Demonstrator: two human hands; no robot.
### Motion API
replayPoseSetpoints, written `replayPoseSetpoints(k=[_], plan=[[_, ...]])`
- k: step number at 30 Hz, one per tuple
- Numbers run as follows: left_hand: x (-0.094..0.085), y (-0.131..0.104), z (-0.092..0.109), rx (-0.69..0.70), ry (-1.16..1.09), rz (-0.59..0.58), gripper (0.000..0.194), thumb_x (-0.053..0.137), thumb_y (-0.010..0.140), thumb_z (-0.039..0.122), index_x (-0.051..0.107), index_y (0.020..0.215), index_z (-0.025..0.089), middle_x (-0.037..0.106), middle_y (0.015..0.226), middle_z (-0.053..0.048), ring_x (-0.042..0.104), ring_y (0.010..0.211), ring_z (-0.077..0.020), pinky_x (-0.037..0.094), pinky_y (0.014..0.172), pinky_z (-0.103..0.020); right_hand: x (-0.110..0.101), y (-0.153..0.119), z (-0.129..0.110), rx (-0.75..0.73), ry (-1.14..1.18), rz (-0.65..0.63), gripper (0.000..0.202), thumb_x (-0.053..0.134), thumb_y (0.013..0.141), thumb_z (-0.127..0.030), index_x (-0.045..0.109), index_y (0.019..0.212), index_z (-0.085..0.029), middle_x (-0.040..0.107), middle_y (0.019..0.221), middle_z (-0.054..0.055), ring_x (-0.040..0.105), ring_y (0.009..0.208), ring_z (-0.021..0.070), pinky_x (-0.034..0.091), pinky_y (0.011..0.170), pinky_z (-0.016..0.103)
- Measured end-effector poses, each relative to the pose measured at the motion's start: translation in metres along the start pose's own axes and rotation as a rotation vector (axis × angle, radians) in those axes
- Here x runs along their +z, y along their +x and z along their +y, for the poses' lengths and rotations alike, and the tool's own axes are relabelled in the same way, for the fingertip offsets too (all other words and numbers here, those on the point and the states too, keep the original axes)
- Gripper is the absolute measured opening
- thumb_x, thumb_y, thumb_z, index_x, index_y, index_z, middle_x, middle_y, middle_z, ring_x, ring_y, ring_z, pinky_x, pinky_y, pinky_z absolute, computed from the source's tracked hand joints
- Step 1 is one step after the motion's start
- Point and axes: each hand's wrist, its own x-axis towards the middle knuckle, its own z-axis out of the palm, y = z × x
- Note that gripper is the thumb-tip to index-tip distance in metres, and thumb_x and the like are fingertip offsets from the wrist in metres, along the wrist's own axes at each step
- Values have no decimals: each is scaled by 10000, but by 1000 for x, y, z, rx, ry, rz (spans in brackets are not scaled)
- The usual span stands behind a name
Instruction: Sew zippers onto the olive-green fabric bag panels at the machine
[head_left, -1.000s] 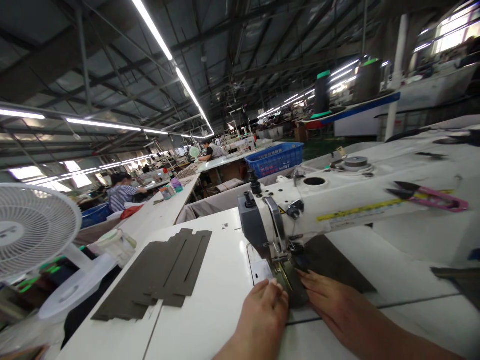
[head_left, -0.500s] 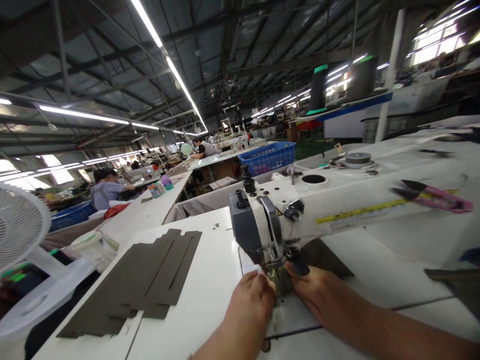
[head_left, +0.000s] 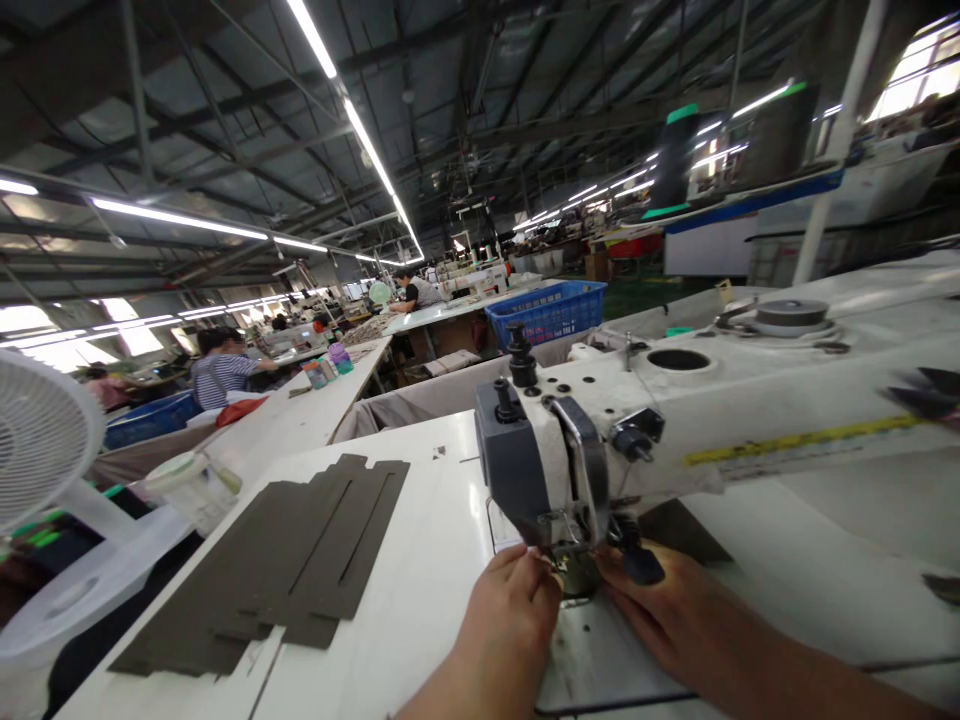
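Observation:
Both hands are close to the needle area of a white and grey sewing machine [head_left: 555, 440]. My left hand [head_left: 510, 620] is left of the presser foot, its thumb and fingers pinched together; what lies between the fingertips is hidden. My right hand [head_left: 667, 600] is on the right side, fingers closed on a dark grey-brown fabric piece [head_left: 686, 530], partly hidden under the machine head. A black lever [head_left: 643, 562] overlaps this hand. To the left, a fanned-out stack of dark flat pieces [head_left: 285, 560] lies on the white table [head_left: 405, 580].
A white fan [head_left: 45, 440] and a lidded clear container [head_left: 195, 490] stand at the left. Behind the machine is a blue crate [head_left: 551, 310]. Snips [head_left: 926, 392] and a yellow tape measure [head_left: 802, 440] lie along the machine arm. Co-workers sit at tables further back.
The view has shifted, so the machine appears further right and the snips partly leave the frame. Both hands remain by the presser foot, pinched as before.

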Motion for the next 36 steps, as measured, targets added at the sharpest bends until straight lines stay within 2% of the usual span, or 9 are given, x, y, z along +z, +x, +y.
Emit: replayPoseSetpoints(k=[10, 18, 23, 27, 33, 36], plan=[[5, -6, -3, 17, 21, 49, 48, 540, 858, 84, 573, 838, 113, 629, 821, -63, 621, 756, -178, 539, 833, -321, 3, -1, 2, -31, 2, -30, 324, 309, 910, -161, 624, 985, -145, 627, 941, 126, 613, 870, 210, 518, 776, 291], [9, -7, -6, 55, 19, 117, 160, 460, 900, 105, 574, 788, 111, 617, 774, -55, 623, 721, -172, 553, 790, -311, 5, -4, 6, -32, -5, -38, 305, 322, 927, -184, 621, 984, -163, 623, 925, 122, 607, 887, 198, 504, 788, 276], [8, -6, -5, 17, 18, 93, 108, 510, 881, 99, 573, 794, 111, 621, 795, -62, 615, 713, -169, 547, 800, -314, 6, -5, 5, -23, -4, -13, 309, 319, 919, -181, 621, 974, -148, 623, 949, 130, 612, 847, 206, 514, 771, 289], [8, -7, -4, 29, 57, 66, 138, 484, 893, 83, 566, 786, 113, 618, 790, -62, 606, 701, -156, 545, 795, -304, 10, -6, 7, -14, 7, 17, 330, 295, 913, -154, 623, 945, -139, 631, 903, 131, 617, 820, 214, 525, 748, 303], [12, -10, -6, 44, 100, 71, 217, 435, 916, 94, 559, 740, 120, 594, 723, -43, 606, 686, -151, 545, 756, -287, 13, -10, 15, -50, 14, -8, 309, 329, 910, -145, 587, 1081, -149, 629, 972, 133, 617, 881, 206, 516, 758, 278], [13, -8, -7, 75, 103, 84, 192, 461, 906, 103, 562, 743, 112, 589, 719, -48, 601, 673, -154, 541, 733, -283, 11, -9, 13, -47, 15, -10, 309, 325, 904, -137, 591, 1061, -147, 635, 961, 136, 623, 867, 205, 520, 735, 276]])
